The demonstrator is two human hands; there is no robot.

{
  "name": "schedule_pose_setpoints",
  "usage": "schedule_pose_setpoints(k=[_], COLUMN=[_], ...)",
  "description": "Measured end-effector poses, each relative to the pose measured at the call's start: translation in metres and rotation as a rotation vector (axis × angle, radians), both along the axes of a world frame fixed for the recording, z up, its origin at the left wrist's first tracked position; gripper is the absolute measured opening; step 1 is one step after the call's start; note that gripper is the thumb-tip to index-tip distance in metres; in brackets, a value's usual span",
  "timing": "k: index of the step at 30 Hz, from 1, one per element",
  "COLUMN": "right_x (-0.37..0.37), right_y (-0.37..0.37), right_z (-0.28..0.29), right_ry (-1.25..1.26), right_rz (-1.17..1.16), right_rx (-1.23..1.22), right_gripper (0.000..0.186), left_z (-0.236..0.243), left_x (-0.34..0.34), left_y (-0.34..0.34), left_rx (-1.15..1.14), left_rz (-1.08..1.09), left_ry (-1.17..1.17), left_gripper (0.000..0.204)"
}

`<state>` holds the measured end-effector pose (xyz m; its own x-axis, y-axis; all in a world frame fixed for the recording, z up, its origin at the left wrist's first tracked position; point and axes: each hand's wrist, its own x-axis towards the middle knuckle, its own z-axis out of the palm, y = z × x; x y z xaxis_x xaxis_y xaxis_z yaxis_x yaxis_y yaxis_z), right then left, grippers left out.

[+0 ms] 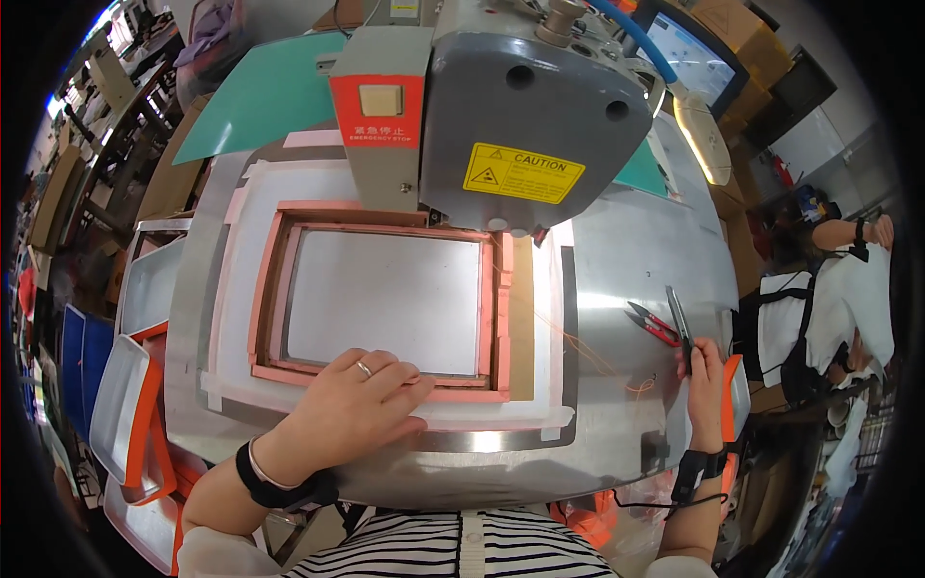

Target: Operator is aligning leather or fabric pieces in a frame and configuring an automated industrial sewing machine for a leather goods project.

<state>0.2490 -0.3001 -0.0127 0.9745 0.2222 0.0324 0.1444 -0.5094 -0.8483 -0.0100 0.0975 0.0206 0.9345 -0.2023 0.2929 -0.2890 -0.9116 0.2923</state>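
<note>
My left hand [358,397], with a ring on one finger, rests on the near bar of a pink-edged rectangular frame [501,332]. Its fingers are bent and the thumb stands apart; I make out nothing held. Inside the frame lies a pale grey-white sheet [385,299]. At the right edge of the metal table my right hand [705,371] is closed round a slim utility knife [680,316], which points away from me. Red-handled thread snips [655,325] are just left of the knife. Loose orange thread [588,354] trails from the frame across the table.
A dark grey machine head [520,106] overhangs the frame's far side, beside a red panel [379,106] with a push switch. Orange-rimmed trays [125,414] stand at the left. A lit lamp [703,140] and a monitor [686,53] are at the back right. Another person [853,299] is at far right.
</note>
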Motion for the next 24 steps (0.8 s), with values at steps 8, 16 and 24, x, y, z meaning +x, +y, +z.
schedule_pose_setpoints(k=[8,16,24], right_x=[-0.029,-0.034,-0.03], right_y=[0.099,0.193,0.231], right_z=[0.053,0.081,0.081], right_ry=[0.093,-0.269,-0.874], right_rz=[0.298,0.513,0.616], right_rx=[-0.03,-0.523,-0.582], right_gripper=[0.016,0.012,0.014], left_z=[-0.011,-0.019,-0.018], left_x=[0.015,0.019,0.02], left_y=[0.003,0.008,0.011], left_rx=[0.169,0.174,0.09], left_rz=[-0.098,-0.211,-0.247], left_ry=[0.08,-0.041,-0.078], left_gripper=[0.031,0.014,0.009])
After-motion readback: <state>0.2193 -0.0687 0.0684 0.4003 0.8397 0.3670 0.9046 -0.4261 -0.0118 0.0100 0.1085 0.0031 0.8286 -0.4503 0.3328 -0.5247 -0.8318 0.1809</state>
